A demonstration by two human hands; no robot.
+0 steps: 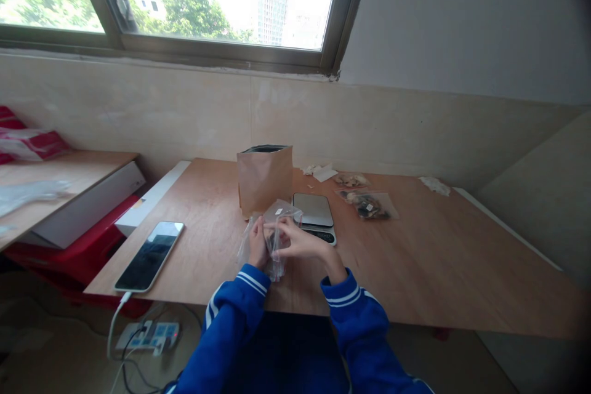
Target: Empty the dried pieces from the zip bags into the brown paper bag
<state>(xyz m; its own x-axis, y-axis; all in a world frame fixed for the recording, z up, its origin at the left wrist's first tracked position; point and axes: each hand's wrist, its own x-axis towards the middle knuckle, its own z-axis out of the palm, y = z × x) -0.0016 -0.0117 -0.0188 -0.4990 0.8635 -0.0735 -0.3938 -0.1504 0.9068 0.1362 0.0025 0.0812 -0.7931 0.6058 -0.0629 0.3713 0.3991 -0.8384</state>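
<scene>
Clear plastic bags (278, 271) are bunched between my two hands, just in front of a brown paper pouch. My left hand (258, 243) is closed on the plastic. From the other side, my right hand (295, 240) pinches at the same plastic with thumb and fingers. A small white label shows on its upper part. Behind the hands the brown pouch (265, 178) stands upright with its top open. A kitchen scale (313, 209) with a steel plate lies just beyond my right hand, its display partly hidden by the wrist.
Filled clear bags (372, 205) lie right of the scale. White paper scraps (325, 172) are near the wall, another scrap (434, 185) farther right. A phone (150, 257) with a charging cable rests at the left edge. Below is a power strip (148, 336); a red stool (69, 258) stands left.
</scene>
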